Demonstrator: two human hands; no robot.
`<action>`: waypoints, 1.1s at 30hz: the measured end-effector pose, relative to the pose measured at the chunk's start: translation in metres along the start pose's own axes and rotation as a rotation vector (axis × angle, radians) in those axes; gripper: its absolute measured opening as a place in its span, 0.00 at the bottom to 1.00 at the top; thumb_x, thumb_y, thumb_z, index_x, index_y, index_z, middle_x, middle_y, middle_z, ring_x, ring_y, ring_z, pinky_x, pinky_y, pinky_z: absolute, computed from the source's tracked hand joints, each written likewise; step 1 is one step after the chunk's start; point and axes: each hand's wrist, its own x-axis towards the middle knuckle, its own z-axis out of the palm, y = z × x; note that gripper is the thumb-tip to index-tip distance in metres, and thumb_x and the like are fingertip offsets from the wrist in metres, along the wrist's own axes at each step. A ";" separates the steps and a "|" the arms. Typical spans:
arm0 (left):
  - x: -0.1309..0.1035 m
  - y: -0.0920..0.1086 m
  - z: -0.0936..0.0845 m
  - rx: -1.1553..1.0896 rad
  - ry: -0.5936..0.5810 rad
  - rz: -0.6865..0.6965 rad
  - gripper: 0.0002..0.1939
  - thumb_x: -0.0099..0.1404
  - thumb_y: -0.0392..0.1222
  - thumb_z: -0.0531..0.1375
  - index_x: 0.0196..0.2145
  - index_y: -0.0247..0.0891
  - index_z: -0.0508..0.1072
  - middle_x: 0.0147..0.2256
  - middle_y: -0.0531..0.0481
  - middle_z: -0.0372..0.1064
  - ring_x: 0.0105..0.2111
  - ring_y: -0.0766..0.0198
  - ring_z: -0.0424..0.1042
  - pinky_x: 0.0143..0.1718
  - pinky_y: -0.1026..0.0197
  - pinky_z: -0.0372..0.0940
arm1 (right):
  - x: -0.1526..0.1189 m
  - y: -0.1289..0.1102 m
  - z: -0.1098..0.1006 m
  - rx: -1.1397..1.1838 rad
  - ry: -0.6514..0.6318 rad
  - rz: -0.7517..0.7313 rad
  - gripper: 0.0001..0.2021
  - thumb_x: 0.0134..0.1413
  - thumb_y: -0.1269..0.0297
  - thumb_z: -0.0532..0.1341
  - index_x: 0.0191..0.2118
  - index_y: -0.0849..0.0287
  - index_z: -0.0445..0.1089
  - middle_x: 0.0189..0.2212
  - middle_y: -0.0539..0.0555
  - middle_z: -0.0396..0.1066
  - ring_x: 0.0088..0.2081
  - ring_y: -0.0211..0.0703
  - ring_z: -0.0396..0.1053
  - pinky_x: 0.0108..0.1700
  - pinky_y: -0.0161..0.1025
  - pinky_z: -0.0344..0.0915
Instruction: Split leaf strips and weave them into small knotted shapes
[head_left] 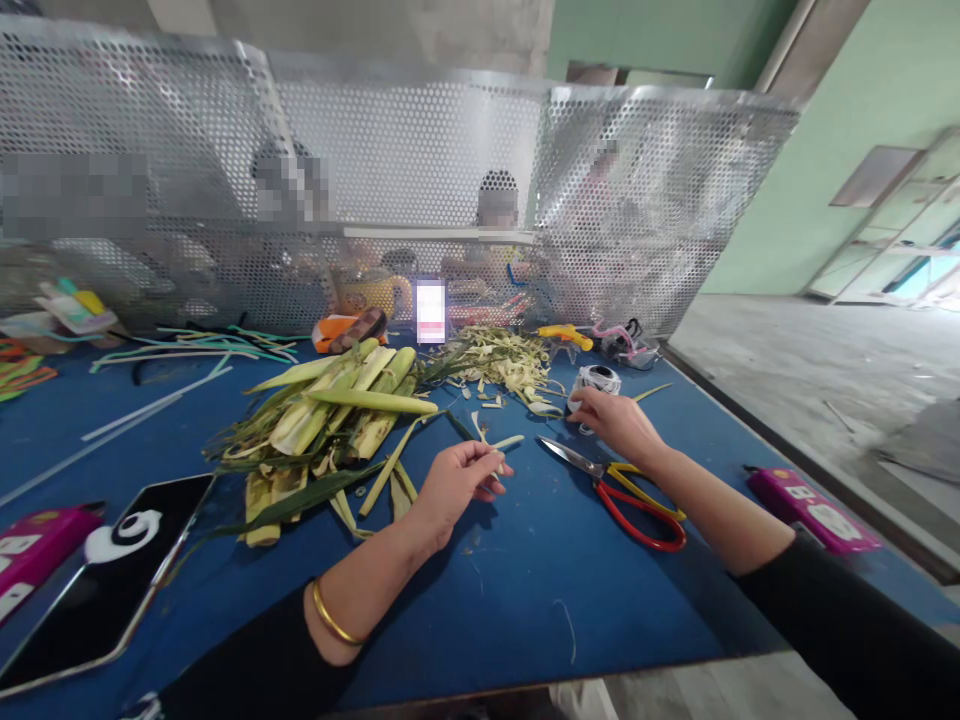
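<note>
My left hand [459,485] is closed in a pinch above the blue table, holding short pale-green strips of husk [510,441] that stick out past the fingertips. To its right, my right hand [619,425] has its bent fingers against the near side of a roll of white thread [598,378]; the fingertips are partly hidden. Between the hands lie scissors [600,475] with one red and one yellow handle, blades apart and pointing away to the left. Left of my left hand is a heap of corn-like green husks and stalks [337,405].
Shredded pale husk [502,360] is piled at the back, near a small bright screen [430,311] and a yellow tool [566,336]. A large phone [112,580] and magenta packs [814,508] lie at the sides. A perforated metal screen [420,140] borders the table [480,620]; people sit behind.
</note>
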 end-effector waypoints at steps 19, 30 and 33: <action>-0.002 0.001 -0.002 -0.023 -0.048 0.002 0.13 0.55 0.46 0.66 0.29 0.33 0.72 0.31 0.45 0.75 0.24 0.70 0.69 0.25 0.68 0.63 | 0.017 -0.039 -0.030 0.777 0.225 0.171 0.11 0.49 0.57 0.60 0.33 0.59 0.69 0.21 0.49 0.71 0.25 0.40 0.69 0.33 0.39 0.67; 0.000 0.004 0.023 -0.168 -0.234 -0.219 0.06 0.57 0.38 0.64 0.31 0.34 0.72 0.38 0.45 0.75 0.28 0.70 0.71 0.22 0.71 0.60 | -0.076 -0.077 -0.013 0.069 0.147 -0.434 0.09 0.64 0.68 0.50 0.38 0.59 0.67 0.28 0.54 0.72 0.30 0.42 0.68 0.34 0.37 0.62; 0.005 0.000 0.029 -0.207 -0.290 -0.304 0.04 0.58 0.37 0.63 0.28 0.33 0.71 0.34 0.47 0.74 0.19 0.76 0.64 0.17 0.73 0.53 | -0.090 -0.092 -0.009 -0.013 0.121 -0.609 0.12 0.65 0.72 0.47 0.35 0.60 0.67 0.27 0.53 0.70 0.29 0.41 0.66 0.33 0.38 0.61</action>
